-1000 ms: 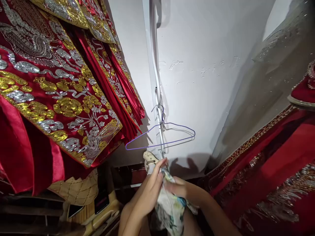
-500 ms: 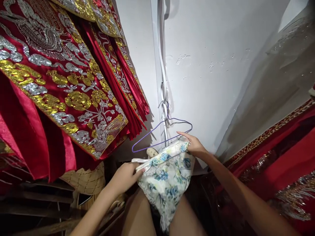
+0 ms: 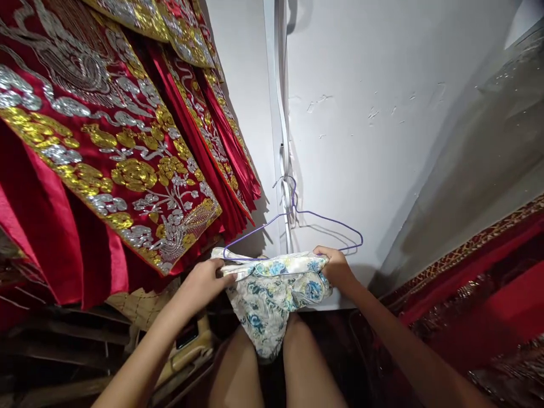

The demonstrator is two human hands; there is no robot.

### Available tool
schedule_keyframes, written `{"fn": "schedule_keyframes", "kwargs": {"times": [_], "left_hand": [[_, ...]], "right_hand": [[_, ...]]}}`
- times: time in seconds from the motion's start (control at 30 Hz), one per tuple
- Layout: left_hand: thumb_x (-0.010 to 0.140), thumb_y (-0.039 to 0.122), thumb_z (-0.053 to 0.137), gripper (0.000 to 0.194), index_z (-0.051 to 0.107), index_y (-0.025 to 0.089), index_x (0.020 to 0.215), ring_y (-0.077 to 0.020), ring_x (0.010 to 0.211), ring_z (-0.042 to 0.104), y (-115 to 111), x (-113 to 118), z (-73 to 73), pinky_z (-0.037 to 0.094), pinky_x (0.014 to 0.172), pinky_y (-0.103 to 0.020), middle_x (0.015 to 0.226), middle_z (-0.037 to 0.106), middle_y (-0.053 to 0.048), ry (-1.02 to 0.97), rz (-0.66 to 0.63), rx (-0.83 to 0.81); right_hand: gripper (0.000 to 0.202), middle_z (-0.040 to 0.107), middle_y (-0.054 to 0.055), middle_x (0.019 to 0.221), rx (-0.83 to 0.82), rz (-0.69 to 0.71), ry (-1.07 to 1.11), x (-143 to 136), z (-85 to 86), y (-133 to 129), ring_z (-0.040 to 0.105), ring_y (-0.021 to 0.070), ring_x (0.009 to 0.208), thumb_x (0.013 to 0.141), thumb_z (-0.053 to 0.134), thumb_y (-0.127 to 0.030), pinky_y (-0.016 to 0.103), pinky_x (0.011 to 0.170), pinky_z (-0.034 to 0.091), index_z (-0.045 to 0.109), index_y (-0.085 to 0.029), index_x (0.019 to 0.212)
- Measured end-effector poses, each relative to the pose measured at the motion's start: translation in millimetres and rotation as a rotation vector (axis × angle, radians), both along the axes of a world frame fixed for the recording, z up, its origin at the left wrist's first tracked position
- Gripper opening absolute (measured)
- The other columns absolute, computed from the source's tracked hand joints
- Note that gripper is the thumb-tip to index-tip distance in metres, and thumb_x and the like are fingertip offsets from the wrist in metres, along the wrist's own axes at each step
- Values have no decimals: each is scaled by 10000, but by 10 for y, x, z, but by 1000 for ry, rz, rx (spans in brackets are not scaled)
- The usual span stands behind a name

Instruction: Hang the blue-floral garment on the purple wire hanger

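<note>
A white floral garment with blue and yellow flowers hangs between my two hands, its body drooping above my knees. My left hand is closed on the left end of its waistband. At the right end, my right hand grips the same band, close to the hanger's lower bar. The purple wire hanger hangs by its hook from a white strap, tilted against the wall. Its left corner overlaps the garment's top edge, and part of the lower bar runs behind or along the cloth; which one I cannot tell.
Red garments with gold and silver embroidery hang at the left. The white strap runs down the pale wall. Red beaded fabric lies along the right. A bamboo-like frame stands at lower left.
The garment's waistband has come up to the hanger's lower bar, and the hanger has swung out to the right. My right hand's fingers have closed over the band; my left hand has shifted up and left.
</note>
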State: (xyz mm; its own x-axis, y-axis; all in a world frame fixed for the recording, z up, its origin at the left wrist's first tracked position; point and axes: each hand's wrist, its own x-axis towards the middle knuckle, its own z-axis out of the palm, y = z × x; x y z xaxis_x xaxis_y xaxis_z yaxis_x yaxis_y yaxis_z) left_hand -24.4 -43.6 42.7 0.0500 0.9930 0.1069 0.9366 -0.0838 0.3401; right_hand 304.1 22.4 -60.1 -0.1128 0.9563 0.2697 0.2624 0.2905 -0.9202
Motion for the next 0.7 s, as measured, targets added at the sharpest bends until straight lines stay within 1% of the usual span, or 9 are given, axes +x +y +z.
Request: {"fn": "schedule_keyframes", "kwargs": {"times": [0.1, 0.17, 0.27, 0.4, 0.47, 0.5, 0.6, 0.63, 0.7], "left_hand": [[752, 442, 658, 266, 616, 203, 644, -210, 613, 577, 106, 47, 99, 330, 565, -283, 632, 633, -18, -5, 7, -170], [727, 430, 687, 257, 601, 206, 634, -204, 615, 564, 162, 71, 116, 336, 571, -282, 639, 622, -12, -3, 18, -181], [704, 343, 696, 249, 503, 220, 608, -208, 671, 547, 157, 125, 96, 375, 620, -297, 707, 601, -24, 26, -38, 23], [787, 251, 591, 200, 453, 219, 646, -244, 871, 548, 56, 315, 84, 440, 811, -358, 835, 583, -52, -47, -339, 356], [831, 220, 543, 71, 553, 205, 763, -247, 927, 565, 67, 433, 79, 455, 862, -375, 898, 608, -62, -122, -425, 375], [842, 211, 538, 83, 602, 198, 892, -247, 968, 580, 103, 483, 72, 462, 881, -376, 976, 631, -74, -163, -434, 374], [861, 236, 560, 451, 523, 184, 1307, -261, 1146, 583, 303, 561, 29, 460, 960, -387, 1268, 618, -126, -266, -380, 389], [880, 253, 547, 466, 510, 177, 1338, -261, 1168, 582, 382, 563, 7, 455, 976, -389, 1287, 617, -134, -290, -365, 396], [929, 262, 471, 361, 582, 159, 1256, -249, 1103, 613, 516, 542, -39, 460, 963, -382, 1163, 667, -124, -310, -366, 394]], "right_hand": [[45, 422, -45, 574, 3, -30, 3, 60, 35, -108, 380, 137, 599, 604, 500, -213, 252, 545, 278, 529, -203, 638], [30, 418, -45, 580, 13, -34, -3, 87, 59, -157, 378, 138, 611, 607, 498, -217, 255, 555, 275, 516, -206, 628], [10, 373, -52, 565, 28, -14, -11, 98, 79, -205, 347, 133, 594, 604, 482, -210, 263, 551, 255, 474, -214, 601], [95, 352, -49, 552, 74, 20, 6, 21, 83, -252, 332, 133, 585, 634, 474, -205, 272, 548, 250, 413, -225, 563], [128, 359, -49, 547, 88, 50, 21, -45, 83, -275, 342, 133, 577, 638, 481, -198, 272, 542, 257, 390, -228, 553], [133, 367, -49, 547, 91, 66, 28, -74, 84, -288, 352, 133, 574, 636, 487, -192, 271, 539, 263, 391, -228, 552], [58, 469, -34, 583, 92, 100, 39, -90, 99, -344, 436, 149, 601, 642, 505, -178, 270, 558, 320, 500, -211, 595], [64, 526, -22, 622, 95, 99, 43, -63, 110, -371, 479, 161, 632, 652, 510, -177, 273, 583, 354, 570, -200, 647], [258, 593, -10, 676, 120, 21, 49, 38, 144, -433, 532, 182, 677, 674, 531, -181, 282, 632, 405, 696, -186, 872]]}}
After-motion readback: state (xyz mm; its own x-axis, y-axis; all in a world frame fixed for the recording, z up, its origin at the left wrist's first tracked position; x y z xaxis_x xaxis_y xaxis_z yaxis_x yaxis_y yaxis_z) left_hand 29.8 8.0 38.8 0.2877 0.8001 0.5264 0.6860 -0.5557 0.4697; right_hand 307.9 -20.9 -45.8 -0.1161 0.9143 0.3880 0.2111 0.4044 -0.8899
